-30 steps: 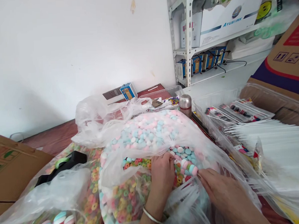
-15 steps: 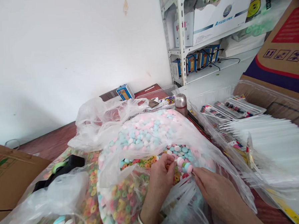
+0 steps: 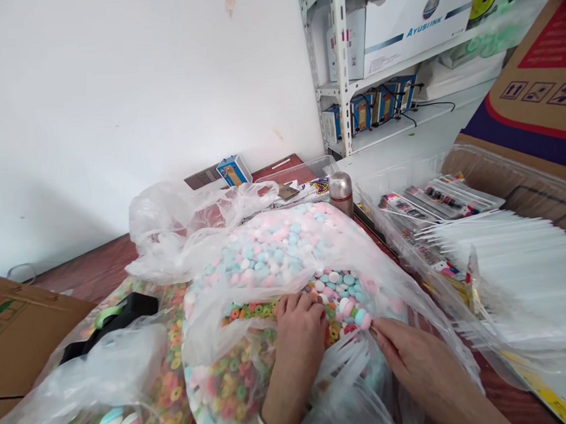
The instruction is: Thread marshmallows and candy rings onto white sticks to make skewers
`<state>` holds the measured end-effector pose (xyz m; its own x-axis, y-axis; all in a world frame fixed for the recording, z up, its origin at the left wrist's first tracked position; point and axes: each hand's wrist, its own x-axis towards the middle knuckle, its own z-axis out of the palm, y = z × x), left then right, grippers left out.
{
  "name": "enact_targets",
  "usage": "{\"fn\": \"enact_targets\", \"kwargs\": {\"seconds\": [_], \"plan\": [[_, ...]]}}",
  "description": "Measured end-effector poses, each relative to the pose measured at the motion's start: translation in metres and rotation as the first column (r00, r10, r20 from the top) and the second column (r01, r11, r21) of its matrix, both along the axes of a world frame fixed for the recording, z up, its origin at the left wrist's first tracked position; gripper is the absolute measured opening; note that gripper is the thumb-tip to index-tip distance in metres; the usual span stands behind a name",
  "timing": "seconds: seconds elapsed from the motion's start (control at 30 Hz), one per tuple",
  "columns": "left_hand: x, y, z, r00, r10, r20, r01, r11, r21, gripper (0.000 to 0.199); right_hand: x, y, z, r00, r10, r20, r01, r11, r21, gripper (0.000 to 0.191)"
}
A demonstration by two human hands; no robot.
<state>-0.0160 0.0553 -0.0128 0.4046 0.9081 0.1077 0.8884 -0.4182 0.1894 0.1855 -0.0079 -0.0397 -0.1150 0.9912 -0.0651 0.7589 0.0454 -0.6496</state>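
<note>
your left hand point(image 3: 299, 338) rests open on the fruit-ring candies point(image 3: 239, 372) inside the clear plastic bag point(image 3: 208, 333) — the right hand's point(image 3: 419, 372) fingertips point(image 3: 377, 328) meet the pink-and-blue candy discs point(image 3: 270, 250) at the opening, clamped or not i can't tell. the pieces look light and slippery — take them in small pinches, or gather the soft film.

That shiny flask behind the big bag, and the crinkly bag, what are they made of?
The flask looks like polished metal, maybe stainless steel, because it gleams and reflects light. The bag looks like thin clear plastic: it's glossy, wrinkled and see-through.
</note>
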Motion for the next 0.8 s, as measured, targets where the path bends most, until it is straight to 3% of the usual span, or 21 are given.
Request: {"fn": "enact_targets", "kwargs": {"seconds": [0.3,0.47,0.57,0.63,0.7,0.8], "plan": [[0.005,0.003,-0.011,0.99,-0.071,-0.118,0.073,0.997,0.019,0.012,0.007,-0.009,-0.018,1.0,0.032,-0.002,-0.032,0.999,-0.037,0.038],[0.008,0.007,-0.011,0.987,-0.022,-0.16,0.021,1.0,-0.007,0.009,0.013,-0.009,-0.033,0.998,0.063,0.008,-0.063,0.998,-0.002,0.039],[0.007,0.006,-0.012,0.998,-0.045,-0.043,0.046,0.999,0.014,0.011,0.016,-0.01,-0.036,0.997,0.074,-0.001,-0.074,0.996,0.047,0.041],[0.006,0.002,-0.013,0.988,-0.013,0.155,0.007,0.999,0.045,0.016,0.016,-0.011,-0.036,0.998,0.067,-0.021,-0.065,0.995,0.079,0.04],[0.005,-0.002,-0.013,0.907,0.086,0.413,-0.089,0.996,-0.011,0.015,0.015,-0.013,-0.034,0.996,0.065,-0.054,-0.06,0.994,0.088,0.038],[0.006,-0.004,-0.013,0.613,0.33,0.717,-0.159,0.941,-0.297,0.011,0.012,-0.014,-0.03,0.99,0.102,-0.101,-0.093,0.992,0.087,0.036]]}}
